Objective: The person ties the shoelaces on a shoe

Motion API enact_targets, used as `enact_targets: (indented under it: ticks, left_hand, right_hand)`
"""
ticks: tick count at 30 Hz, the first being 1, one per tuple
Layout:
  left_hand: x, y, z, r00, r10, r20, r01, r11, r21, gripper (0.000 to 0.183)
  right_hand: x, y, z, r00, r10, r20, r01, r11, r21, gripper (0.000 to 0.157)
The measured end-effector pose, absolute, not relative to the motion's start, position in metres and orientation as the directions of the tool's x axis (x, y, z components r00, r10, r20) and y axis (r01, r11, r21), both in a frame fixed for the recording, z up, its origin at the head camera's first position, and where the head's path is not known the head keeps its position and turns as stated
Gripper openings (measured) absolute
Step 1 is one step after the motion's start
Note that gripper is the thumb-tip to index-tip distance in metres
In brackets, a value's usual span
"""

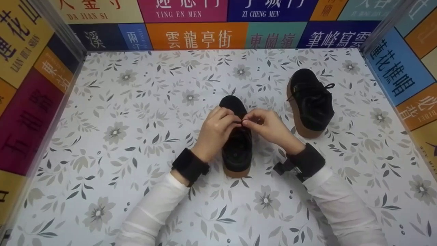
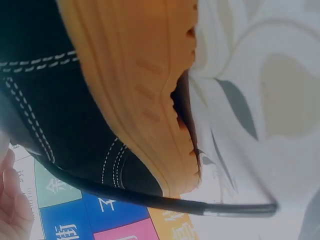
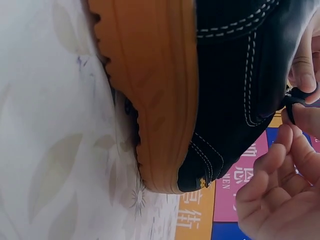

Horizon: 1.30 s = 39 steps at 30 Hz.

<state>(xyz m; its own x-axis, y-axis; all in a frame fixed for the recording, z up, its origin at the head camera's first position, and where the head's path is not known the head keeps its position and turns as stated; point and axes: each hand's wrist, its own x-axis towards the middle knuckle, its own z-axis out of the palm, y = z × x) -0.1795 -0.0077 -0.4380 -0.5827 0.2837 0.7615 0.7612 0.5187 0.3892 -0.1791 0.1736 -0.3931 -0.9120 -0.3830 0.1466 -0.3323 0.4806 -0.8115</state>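
A black shoe point(image 1: 236, 153) with a tan sole stands upright on the table, toe pointing away. My left hand point(image 1: 215, 131) lies over its left side and pinches the black shoelace point(image 3: 291, 111) above the tongue. From the right, my right hand point(image 1: 268, 126) pinches the lace between thumb and forefinger, its fingertips meeting the left ones. A length of lace point(image 2: 150, 200) hangs down along the shoe in the left wrist view. White stitching and the tan sole point(image 3: 155, 100) fill much of the right wrist view.
A second black shoe point(image 1: 310, 99), its lace tied in a bow, stands to the right and farther back. The table point(image 1: 153, 191) has a white covering with grey flowers and leaves. Colourful panels point(image 1: 194, 36) with lettering wall in the back and both sides.
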Motion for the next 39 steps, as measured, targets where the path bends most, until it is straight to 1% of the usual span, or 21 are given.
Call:
enact_targets:
  ticks: [8,15,18,24,33,39]
  left_hand:
    - [-0.178,-0.013,-0.442,-0.617,0.278,0.736,0.754,0.476,0.453,0.005]
    - [-0.18,-0.017,-0.443,-0.646,0.274,0.713,0.742,0.445,0.501,0.011]
    - [-0.18,-0.018,-0.442,-0.647,0.275,0.712,0.742,0.443,0.503,0.009]
    - [-0.18,-0.022,-0.439,-0.631,0.321,0.706,0.755,0.464,0.464,0.008]
    - [-0.182,-0.029,-0.436,-0.59,0.393,0.705,0.777,0.514,0.364,0.004]
    - [-0.182,-0.038,-0.435,-0.6,0.446,0.664,0.765,0.565,0.311,0.004]
  right_hand:
    - [-0.195,0.186,-0.421,-0.913,-0.378,0.155,-0.344,0.505,-0.792,0.012]
    - [-0.198,0.192,-0.425,-0.898,-0.407,0.17,-0.376,0.503,-0.778,0.011]
    - [-0.198,0.193,-0.424,-0.894,-0.41,0.18,-0.389,0.514,-0.764,0.009]
    - [-0.196,0.197,-0.419,-0.883,-0.434,0.178,-0.407,0.521,-0.75,0.006]
    - [-0.2,0.202,-0.417,-0.861,-0.462,0.213,-0.458,0.521,-0.72,0.002]
    - [-0.201,0.208,-0.415,-0.836,-0.483,0.258,-0.521,0.555,-0.648,0.001]
